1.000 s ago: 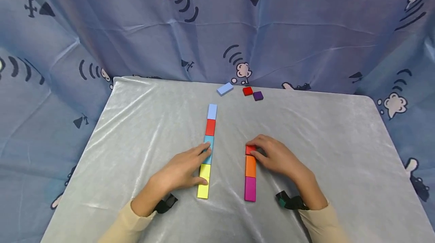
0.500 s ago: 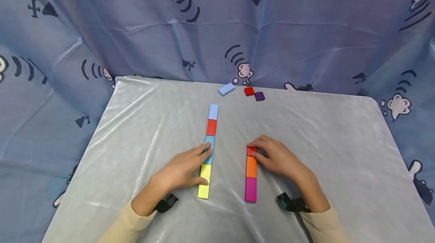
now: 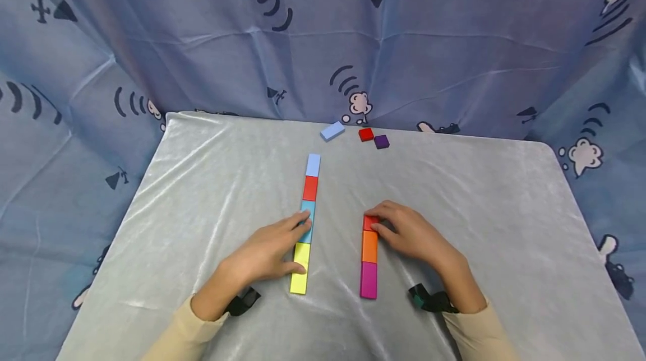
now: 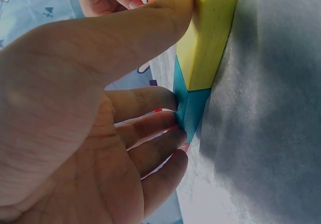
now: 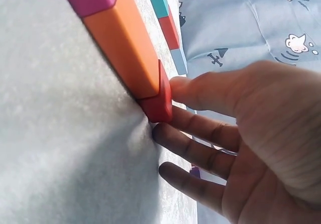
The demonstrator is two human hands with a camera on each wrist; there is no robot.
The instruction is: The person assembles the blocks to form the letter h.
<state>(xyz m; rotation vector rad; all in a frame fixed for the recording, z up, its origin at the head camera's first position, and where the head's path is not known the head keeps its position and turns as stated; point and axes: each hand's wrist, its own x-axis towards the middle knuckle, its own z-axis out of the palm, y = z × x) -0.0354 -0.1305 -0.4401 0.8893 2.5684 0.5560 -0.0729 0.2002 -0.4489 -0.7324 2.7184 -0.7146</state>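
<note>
In the head view my left hand [image 3: 264, 249] lies along a straight row of blocks, its fingers fairly straight against the cyan block [image 3: 305, 232] and its thumb on the yellow block [image 3: 301, 260]. Further up that row come a red block [image 3: 310, 188] and a light blue block [image 3: 313, 165]. My right hand [image 3: 414, 232] pinches a small red block [image 5: 159, 105] at the far end of a shorter row. Directly behind it, touching, is an orange block [image 3: 370, 246], then a magenta block [image 3: 369, 281] nearest me. Fingers partly cover the small red block and the cyan one.
Near the table's far edge lie a loose light blue block [image 3: 332, 131], a red block [image 3: 365, 134] and a purple block [image 3: 381, 142]. A pale grey cloth [image 3: 479, 193] covers the table, and a blue patterned curtain [image 3: 434, 52] hangs behind it.
Both hands stay nearly still on their rows. The head view shifts slightly; the blocks keep their arrangement.
</note>
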